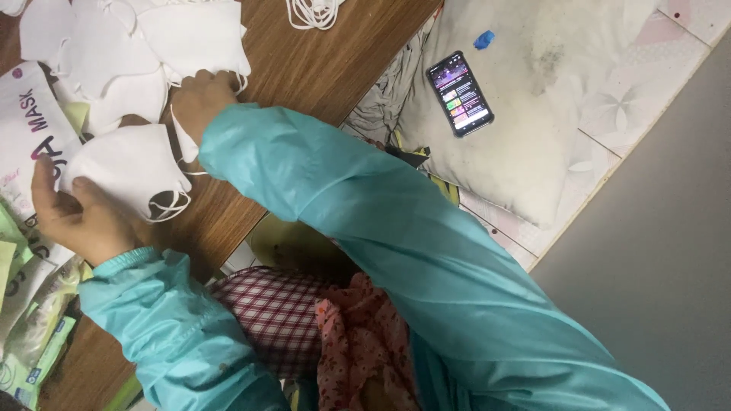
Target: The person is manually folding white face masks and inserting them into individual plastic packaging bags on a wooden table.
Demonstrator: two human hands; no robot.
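Observation:
My left hand (pixel 76 217) grips a folded white face mask (pixel 129 171) with ear loops, held just above the wooden table (pixel 320 68). My right hand (pixel 199 99) reaches across in a teal sleeve and pinches the edge of another white mask in the pile (pixel 129 53) at the table's top left. Both arms wear teal gown sleeves.
Printed mask packets (pixel 23 129) and green-and-clear wrappers (pixel 30 335) lie at the left. A coil of white elastic (pixel 312 14) sits at the top. A lit phone (pixel 460 93) rests on a grey pillow (pixel 525 137) on the floor to the right.

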